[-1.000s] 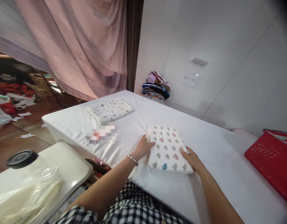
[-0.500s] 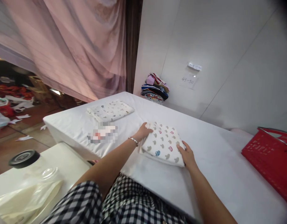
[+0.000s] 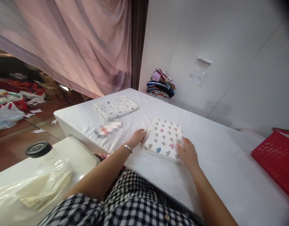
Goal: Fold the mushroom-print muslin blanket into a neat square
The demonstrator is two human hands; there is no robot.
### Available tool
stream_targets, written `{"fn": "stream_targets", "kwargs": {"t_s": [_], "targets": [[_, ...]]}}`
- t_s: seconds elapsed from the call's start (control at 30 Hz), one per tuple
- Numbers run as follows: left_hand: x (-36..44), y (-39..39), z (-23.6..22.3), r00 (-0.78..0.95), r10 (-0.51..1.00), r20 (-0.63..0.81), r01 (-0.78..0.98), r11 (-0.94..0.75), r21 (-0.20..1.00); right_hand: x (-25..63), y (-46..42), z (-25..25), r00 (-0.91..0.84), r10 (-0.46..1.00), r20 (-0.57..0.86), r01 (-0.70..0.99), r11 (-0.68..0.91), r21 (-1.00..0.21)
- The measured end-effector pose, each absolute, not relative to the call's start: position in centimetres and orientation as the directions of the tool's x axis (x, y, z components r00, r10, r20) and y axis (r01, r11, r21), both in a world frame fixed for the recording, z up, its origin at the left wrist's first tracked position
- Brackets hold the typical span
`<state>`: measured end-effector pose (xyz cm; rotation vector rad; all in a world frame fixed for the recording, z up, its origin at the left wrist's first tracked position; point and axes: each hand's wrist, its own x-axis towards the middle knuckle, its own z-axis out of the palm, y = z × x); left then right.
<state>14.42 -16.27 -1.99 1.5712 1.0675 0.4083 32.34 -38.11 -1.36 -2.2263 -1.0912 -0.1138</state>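
Note:
A folded white cloth [image 3: 164,138], printed with grey mushrooms and a few red and blue ones, lies on the white-covered table. My left hand [image 3: 137,138], with a bracelet at the wrist, has its fingers closed at the cloth's left edge. At the right edge, my right hand [image 3: 188,154] grips the cloth, its thumb on top and the other fingers partly hidden along the side. Farther back on the left rests a second folded white cloth [image 3: 117,106] with a small dark print. A blurred-out flat item [image 3: 109,128] lies just in front of that one.
A red plastic basket [image 3: 276,160] stands at the table's right end. Against the wall is a stack of folded fabrics [image 3: 160,84]. On the left, a white side table [image 3: 85,153] holds a black round lid [image 3: 38,149] and a clear plastic bag [image 3: 40,191]. A pink curtain [image 3: 88,40] hangs behind.
My left hand has slid from the cloth's top corner down to its left edge. My right hand has shifted slightly up along the right edge. The camera view has turned a little left.

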Motion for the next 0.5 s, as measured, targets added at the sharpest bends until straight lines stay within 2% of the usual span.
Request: {"fn": "stream_targets", "kwargs": {"t_s": [0.07,0.13,0.2,0.27,0.37,0.5], "targets": [[13.4,-17.2,-2.5,0.530,0.801,-0.279,0.403,0.051,0.914,29.9,-37.4,-0.7,0.442,0.778,0.447,0.873,-0.257,-0.415],[12.5,-18.2,-2.8,0.532,0.799,-0.280,0.403,0.052,0.914,27.2,-36.3,-0.4,0.232,0.877,0.421,0.936,-0.083,-0.343],[11.8,-19.0,-2.8,0.534,0.797,-0.284,0.406,0.053,0.912,25.0,-34.9,-0.5,0.095,0.924,0.371,0.963,0.009,-0.269],[11.3,-19.7,-2.5,0.541,0.793,-0.280,0.405,0.046,0.913,23.5,-33.7,-0.9,0.065,0.938,0.342,0.978,0.008,-0.209],[10.9,-20.3,-2.0,0.556,0.787,-0.268,0.380,0.046,0.924,23.0,-32.5,-1.4,0.110,0.934,0.340,0.987,-0.062,-0.149],[10.4,-20.4,-2.0,0.552,0.774,-0.310,0.306,0.157,0.939,23.5,-32.0,-1.7,0.101,0.923,0.372,0.993,-0.068,-0.101]]}}
